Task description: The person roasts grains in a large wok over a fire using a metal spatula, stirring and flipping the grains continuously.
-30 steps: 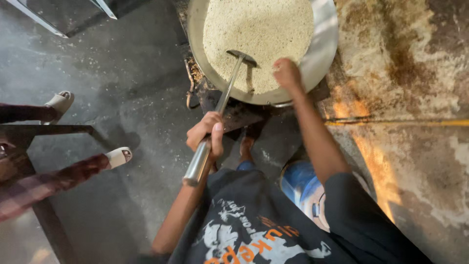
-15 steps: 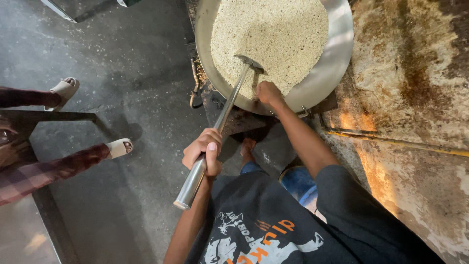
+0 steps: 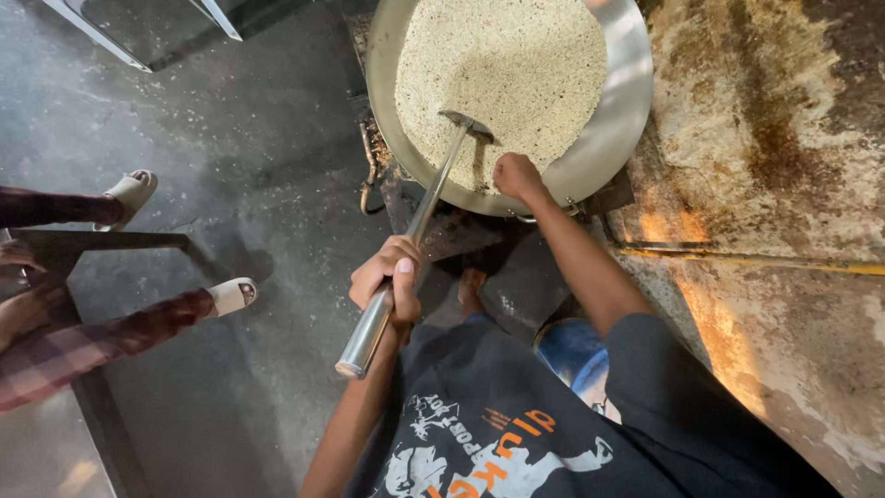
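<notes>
Two hands were at work over the big metal wok (image 3: 619,120), which sat at the top of the view, filled with a pale heap of grain (image 3: 502,78). Your left hand (image 3: 387,281) was wrapped tight around the long steel handle of the spatula (image 3: 417,221), fingers (image 3: 398,267) curled fully closed on the shaft a little above its lower end. The handle ran up and to the right, tilted, and its flat blade rested in the grain near the wok's near side. Your right hand (image 3: 516,175) was closed in a fist at the wok's near rim, just beside the blade; whether it gripped the rim or a wok handle could not be told. Below your arms hung your dark printed shirt (image 3: 498,433). Well apart on the left, another person's sandalled feet (image 3: 230,295) stood on the grey concrete floor (image 3: 230,120).
</notes>
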